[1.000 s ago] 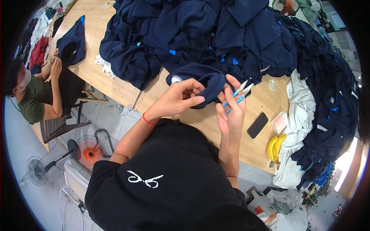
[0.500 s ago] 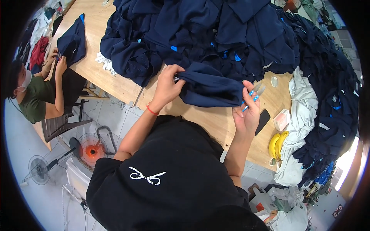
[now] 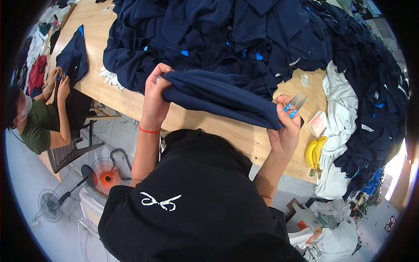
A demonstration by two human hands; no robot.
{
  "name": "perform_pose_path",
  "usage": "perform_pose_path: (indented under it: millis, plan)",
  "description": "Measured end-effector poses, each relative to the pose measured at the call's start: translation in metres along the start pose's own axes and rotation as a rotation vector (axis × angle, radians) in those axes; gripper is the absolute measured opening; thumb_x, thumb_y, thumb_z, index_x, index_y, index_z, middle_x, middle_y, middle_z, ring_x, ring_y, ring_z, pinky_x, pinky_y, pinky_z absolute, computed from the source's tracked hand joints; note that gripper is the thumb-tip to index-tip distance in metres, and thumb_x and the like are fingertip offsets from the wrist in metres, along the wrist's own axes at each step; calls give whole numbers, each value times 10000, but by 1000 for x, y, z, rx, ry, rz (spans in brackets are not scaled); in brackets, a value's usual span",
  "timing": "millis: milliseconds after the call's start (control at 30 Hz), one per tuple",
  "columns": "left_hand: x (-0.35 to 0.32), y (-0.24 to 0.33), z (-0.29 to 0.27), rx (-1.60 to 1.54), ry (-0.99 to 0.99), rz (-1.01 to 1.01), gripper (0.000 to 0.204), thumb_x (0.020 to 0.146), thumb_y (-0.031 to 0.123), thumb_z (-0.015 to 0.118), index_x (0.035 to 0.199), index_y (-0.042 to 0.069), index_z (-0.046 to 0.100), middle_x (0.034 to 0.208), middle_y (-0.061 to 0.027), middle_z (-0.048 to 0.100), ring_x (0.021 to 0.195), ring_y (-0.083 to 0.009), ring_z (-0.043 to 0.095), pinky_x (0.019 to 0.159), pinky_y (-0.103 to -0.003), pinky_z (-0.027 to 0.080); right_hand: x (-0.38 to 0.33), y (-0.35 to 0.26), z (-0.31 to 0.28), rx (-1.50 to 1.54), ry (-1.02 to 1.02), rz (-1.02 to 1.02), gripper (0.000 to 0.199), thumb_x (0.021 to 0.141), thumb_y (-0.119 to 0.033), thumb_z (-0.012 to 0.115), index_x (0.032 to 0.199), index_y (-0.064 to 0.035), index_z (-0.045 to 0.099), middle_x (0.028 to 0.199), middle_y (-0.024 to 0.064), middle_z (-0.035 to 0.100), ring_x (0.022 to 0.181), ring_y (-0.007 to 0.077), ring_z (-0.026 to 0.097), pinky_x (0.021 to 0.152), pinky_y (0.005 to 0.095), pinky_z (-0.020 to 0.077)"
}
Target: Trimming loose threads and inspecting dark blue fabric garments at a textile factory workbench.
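Observation:
A navy cloth garment piece point(image 3: 220, 96) is stretched between my two hands above the wooden table's near edge. My left hand point(image 3: 155, 91) has its fingers closed on the left end of the cloth. My right hand point(image 3: 286, 129) grips the other end and also holds blue-handled thread snips point(image 3: 291, 112), their blades apart and pointing up and away from the cloth. Just beyond the held piece lies a large heap of navy garments point(image 3: 196, 39) with small bright blue bits showing. My right fingers partly cover the snips' handles and the cloth's end.
On the right of the table point(image 3: 244, 142) are a pink-and-white packet point(image 3: 317, 124), bananas point(image 3: 314, 153) and a long white cloth point(image 3: 340, 109). More navy cloth point(image 3: 375, 87) hangs beyond. At left a co-worker point(image 3: 43, 120) handles a navy piece point(image 3: 74, 56); a fan point(image 3: 107, 178) stands below.
My left hand has moved left and up a little, drawing the cloth out longer and tauter. My right hand has shifted slightly right, still with the snips and cloth.

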State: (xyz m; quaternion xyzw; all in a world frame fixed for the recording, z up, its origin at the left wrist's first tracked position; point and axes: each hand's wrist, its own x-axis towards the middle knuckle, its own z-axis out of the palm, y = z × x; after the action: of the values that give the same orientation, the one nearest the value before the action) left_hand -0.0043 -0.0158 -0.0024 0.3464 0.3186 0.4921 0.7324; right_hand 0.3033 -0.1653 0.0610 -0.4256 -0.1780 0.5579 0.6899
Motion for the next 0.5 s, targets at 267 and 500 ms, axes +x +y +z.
perform_pose_path:
  millis: [267,500]
  plan:
    - [-5,-20,-16,1250,-226,293,557,842,134,853,1363,113,654,1519,-167,505,1347,-311,536,1100,-404,456,41,1,-136,-794,746,-572,213,1045,22,561,1210,39,695,1093,100,735,784,90,608,691,256,511]
    - [-6,-58,-13,1334,-245,132,476,807,120,834,1258,69,694,1160,-156,695,1155,-369,627,994,-438,516,12,88,-80,-1151,336,-349,216,937,-119,815,1120,-10,778,1081,78,774,993,187,706,877,331,545]
